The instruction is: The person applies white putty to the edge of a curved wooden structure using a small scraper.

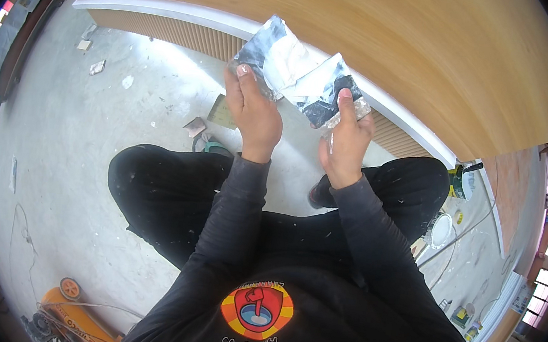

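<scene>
My left hand (253, 117) is closed on a flat, square putty spreader (257, 50), its thumb lying on the near corner. A second putty spreader (323, 113), with a dark, paste-smeared face and a crusted edge, is gripped in my right hand (348, 142). White paste (289, 60) coats both blades, thickest on the left one. The two spreaders meet or overlap in front of the white edge (203, 15) of a wood-grain panel (382, 29); whether they touch is unclear. My palms and several fingertips are hidden.
Ribbed wood cladding (168, 32) runs below the panel's edge. On the grey floor (69, 149) lie small scraps and a brownish block (194, 126). An orange machine (81, 324) with a wheel stands at lower left. A can (463, 183), a white round lid (440, 230) and cables are at right.
</scene>
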Demonstrator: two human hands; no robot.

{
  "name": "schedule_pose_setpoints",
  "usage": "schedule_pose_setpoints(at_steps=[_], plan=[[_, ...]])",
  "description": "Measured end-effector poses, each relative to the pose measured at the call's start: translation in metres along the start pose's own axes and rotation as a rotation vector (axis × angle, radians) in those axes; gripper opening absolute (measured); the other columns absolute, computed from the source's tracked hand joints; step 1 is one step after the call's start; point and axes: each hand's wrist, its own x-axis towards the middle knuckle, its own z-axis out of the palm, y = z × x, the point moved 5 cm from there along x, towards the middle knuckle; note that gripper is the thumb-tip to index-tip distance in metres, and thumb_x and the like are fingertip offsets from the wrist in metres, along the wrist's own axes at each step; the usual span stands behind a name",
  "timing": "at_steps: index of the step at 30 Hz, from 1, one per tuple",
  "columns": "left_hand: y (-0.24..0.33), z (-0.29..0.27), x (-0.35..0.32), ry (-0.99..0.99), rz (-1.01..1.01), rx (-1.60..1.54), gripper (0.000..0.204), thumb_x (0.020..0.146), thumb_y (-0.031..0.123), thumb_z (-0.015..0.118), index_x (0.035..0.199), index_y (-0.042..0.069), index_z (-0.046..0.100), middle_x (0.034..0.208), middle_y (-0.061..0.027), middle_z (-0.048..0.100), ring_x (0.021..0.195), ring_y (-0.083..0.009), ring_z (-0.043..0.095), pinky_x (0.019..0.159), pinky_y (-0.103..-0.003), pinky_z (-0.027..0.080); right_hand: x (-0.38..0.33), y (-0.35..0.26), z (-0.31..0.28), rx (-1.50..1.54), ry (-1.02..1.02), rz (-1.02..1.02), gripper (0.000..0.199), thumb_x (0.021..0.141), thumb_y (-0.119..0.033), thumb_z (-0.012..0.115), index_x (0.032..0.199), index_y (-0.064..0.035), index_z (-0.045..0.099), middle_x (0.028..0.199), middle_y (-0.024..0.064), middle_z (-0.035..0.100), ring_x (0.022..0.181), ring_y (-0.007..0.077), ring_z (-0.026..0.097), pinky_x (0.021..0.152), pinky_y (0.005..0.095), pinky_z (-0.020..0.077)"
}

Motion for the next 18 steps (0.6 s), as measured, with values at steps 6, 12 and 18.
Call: schedule_pose_setpoints(at_steps=[6,12,18], plan=[[0.011,0.003,-0.001,-0.090,0.159,0.213,0.032,0.109,0.026,0.039,0.113,-0.004,0.051,0.096,-0.0084,0.057,0.089,-0.0152,0.051,0.080,-0.029,0.043,-0.009,-0.010,0.018,-0.017,-0.037,0.054,0.022,0.100,-0.016,0.061,0.116,-0.0009,0.060,0.098,0.0054,0.068,0.073,0.0168,0.068,0.051,0.0337,0.0513],[0.017,0.013,-0.009,-0.226,0.169,0.361,0.030,0.108,0.023,0.039,0.111,-0.003,0.054,0.099,-0.0079,0.057,0.093,-0.0145,0.051,0.085,-0.028,0.042,0.003,-0.018,0.027,-0.008,-0.003,0.035,0.020,0.100,-0.015,0.060,0.115,-0.0010,0.060,0.097,0.0056,0.068,0.070,0.0175,0.068,0.049,0.0338,0.0512],[0.023,0.016,-0.012,-0.407,0.228,0.418,0.033,0.107,0.022,0.038,0.119,-0.005,0.053,0.107,-0.0122,0.061,0.100,-0.0194,0.058,0.091,-0.032,0.045,0.027,-0.071,0.050,0.014,0.013,-0.176,0.024,0.100,-0.021,0.062,0.111,0.0008,0.061,0.093,0.0071,0.068,0.069,0.0174,0.067,0.051,0.0342,0.0526]])
